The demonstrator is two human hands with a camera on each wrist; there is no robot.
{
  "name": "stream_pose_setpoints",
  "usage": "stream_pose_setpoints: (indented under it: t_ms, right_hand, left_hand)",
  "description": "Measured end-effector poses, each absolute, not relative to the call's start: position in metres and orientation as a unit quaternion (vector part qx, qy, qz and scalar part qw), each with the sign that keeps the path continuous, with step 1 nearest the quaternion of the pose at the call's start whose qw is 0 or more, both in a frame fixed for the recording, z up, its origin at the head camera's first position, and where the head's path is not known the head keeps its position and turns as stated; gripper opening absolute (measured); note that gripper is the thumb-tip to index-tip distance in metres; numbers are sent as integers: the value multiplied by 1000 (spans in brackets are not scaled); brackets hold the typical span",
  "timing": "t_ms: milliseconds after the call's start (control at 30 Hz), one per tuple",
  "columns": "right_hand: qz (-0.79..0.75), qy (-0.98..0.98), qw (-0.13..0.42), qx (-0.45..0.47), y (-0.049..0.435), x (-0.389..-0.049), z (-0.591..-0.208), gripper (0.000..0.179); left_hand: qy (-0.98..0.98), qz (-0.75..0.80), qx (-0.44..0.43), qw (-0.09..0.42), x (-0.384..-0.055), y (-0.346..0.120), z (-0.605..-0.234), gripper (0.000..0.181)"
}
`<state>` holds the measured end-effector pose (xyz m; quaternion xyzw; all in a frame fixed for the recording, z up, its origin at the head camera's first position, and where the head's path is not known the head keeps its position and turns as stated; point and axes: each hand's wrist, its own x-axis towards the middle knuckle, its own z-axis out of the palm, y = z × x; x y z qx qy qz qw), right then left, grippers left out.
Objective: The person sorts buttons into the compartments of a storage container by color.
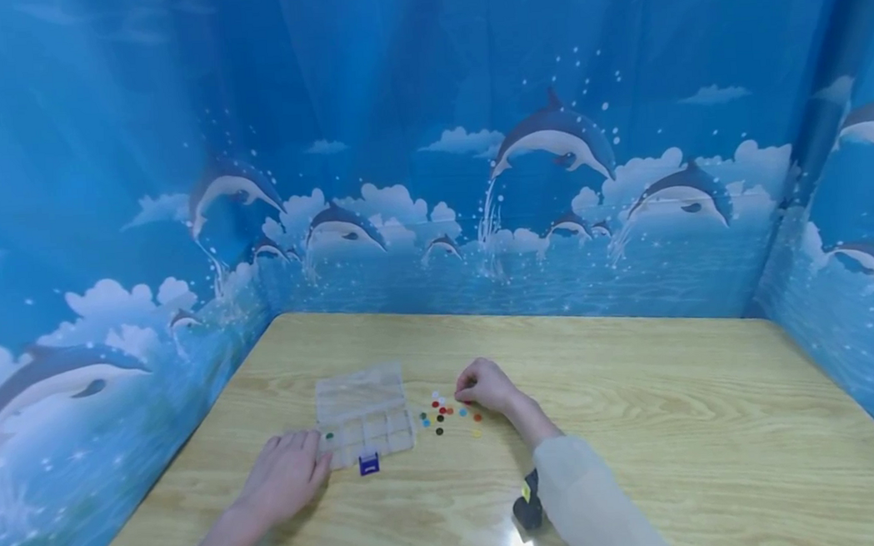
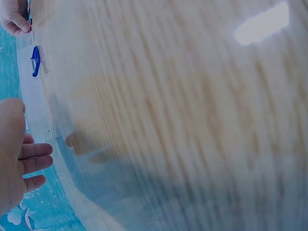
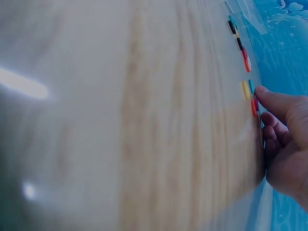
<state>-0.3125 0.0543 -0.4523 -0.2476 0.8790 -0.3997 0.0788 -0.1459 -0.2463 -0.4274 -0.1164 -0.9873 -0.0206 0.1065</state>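
Seemingly, the case (image 1: pixel 375 427) is touched at its left edge by the relaxed left hand (image 1: pixel 289 466); right of it, at the discs (image 1: pixel 442 410), whether one is pinched by the right hand (image 1: pixel 487 385) cannot be told. Neighbouring discs could be scattered if brushed.

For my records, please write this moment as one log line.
left hand: at edge of open box; right hand: at discs; in box: green disc

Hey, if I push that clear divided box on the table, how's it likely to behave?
The clear box is probably light and fairly stiff, since it looks like thin, see-through plastic. It would likely slide rather than tip, because it lies low and flat on the table. Its open lid, spread out at the far side, might swing if lifted.
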Motion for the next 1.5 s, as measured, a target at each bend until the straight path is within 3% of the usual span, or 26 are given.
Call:
stream_pose_setpoints:
  t_ms: [267,800,1500]
  right_hand:
    - [-436,867,92,-223,57,-313,-450,5]
    - [-519,832,69,-182,52,-314,-435,9]
    - [-563,788,91,-231,19,-297,-418,13]
  left_hand:
    - [-985,-17,-124,121,-147,-247,-430,20]
    - [-985,-21,-121,123,-148,-247,-430,21]
    - [-983,-28,-126,132,-148,-247,-431,17]
